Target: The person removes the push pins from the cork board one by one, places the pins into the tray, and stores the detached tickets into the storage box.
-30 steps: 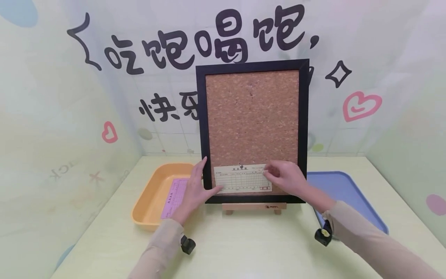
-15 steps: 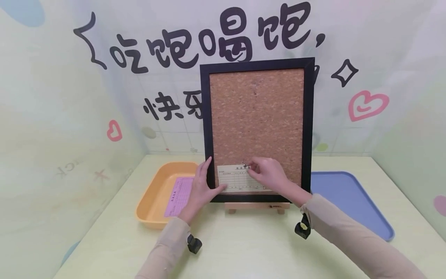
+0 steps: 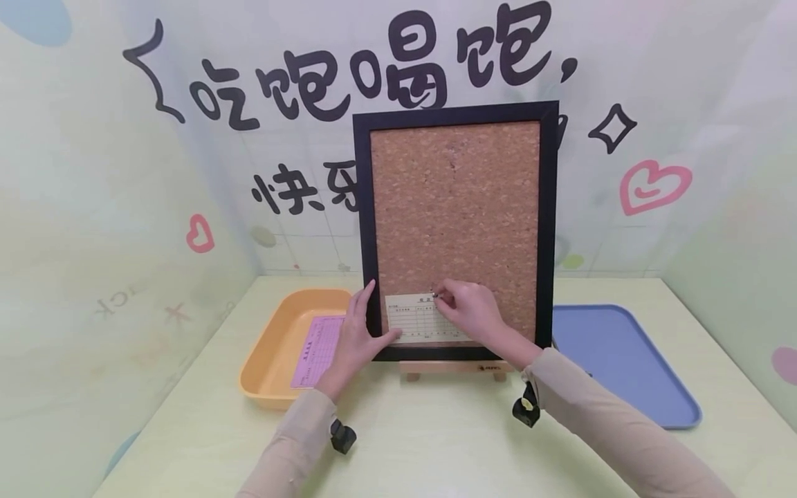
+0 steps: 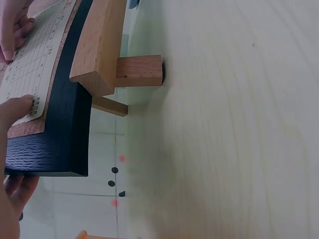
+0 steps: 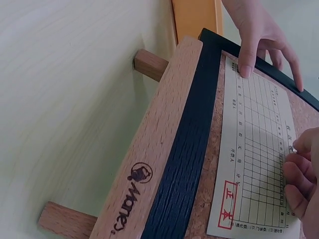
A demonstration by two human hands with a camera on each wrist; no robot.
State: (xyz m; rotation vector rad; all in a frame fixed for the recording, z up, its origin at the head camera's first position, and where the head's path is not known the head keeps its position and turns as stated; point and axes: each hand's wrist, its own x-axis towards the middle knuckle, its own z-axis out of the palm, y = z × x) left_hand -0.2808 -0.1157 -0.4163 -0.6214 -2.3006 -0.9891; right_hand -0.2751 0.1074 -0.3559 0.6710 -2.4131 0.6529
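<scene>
As the right hand [image 3: 471, 308] partly hides a slip [image 3: 407, 320], pinching a barely visible pin [image 3: 434, 295], left hand [image 3: 360, 336] spread

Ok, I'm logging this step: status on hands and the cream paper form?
Left hand grips black-framed cork board, thumb on cream rectangular paper form. Right hand pinches small silvery pin at form's top edge. Nothing visibly in the way.

Cork board [image 3: 457, 207]: reddish-brown, speckled | frame [image 3: 546, 207]: black | slip on it [image 5: 249, 144]: cream, dark ruled grid, red boxed print | second slip [image 3: 316, 353]: pinkish purple, ruled | deep tray [image 3: 264, 373]: orange | flat tray [image 3: 616, 360]: blue | stand [image 3: 436, 368]: light wood, dark logo | bench [image 3: 448, 436]: pale, faint grain | sleeves [image 3: 286, 443]: beige | backdrop [image 3: 311, 242]: whitish, black characters, pink hearts
</scene>
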